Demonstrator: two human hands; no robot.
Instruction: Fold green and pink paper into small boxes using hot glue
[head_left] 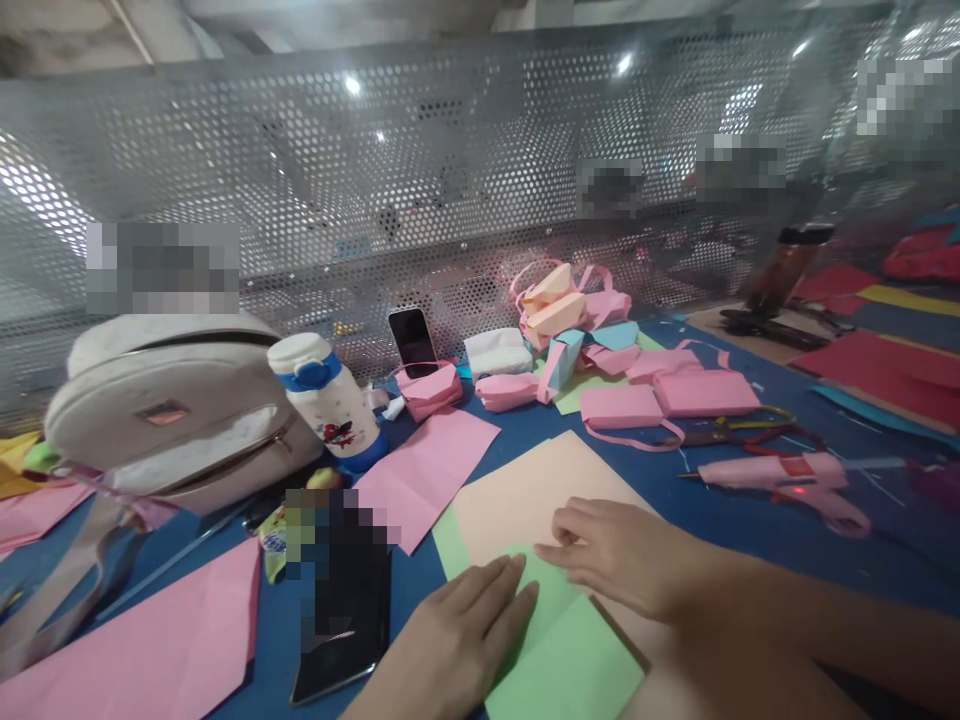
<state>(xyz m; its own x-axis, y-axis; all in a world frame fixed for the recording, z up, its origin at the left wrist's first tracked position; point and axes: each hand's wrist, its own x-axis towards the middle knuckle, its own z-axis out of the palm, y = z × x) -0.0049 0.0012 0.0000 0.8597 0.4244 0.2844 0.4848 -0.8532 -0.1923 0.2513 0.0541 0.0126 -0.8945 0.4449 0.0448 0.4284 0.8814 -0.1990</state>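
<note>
Green paper (574,660) is overlapped with peach paper (540,480) on blue table (652,472), front and centre. Green paper is pressed by left hand (461,622), fingers laid out straight. Right hand (615,550) is held half-curled over the papers; whether anything is pinched cannot be told. Pink glue gun (780,474) is seen rightward.

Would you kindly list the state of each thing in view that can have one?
Left hand: flat on green paper
Right hand: fingers partly curled
Green paper: creased
Glue gun: lying down, red light lit
White bottle: lid on
Propped phone: upright, screen dark
Nearer phone: lying flat, screen looks dark
Backpack: standing, zips unclear
</note>
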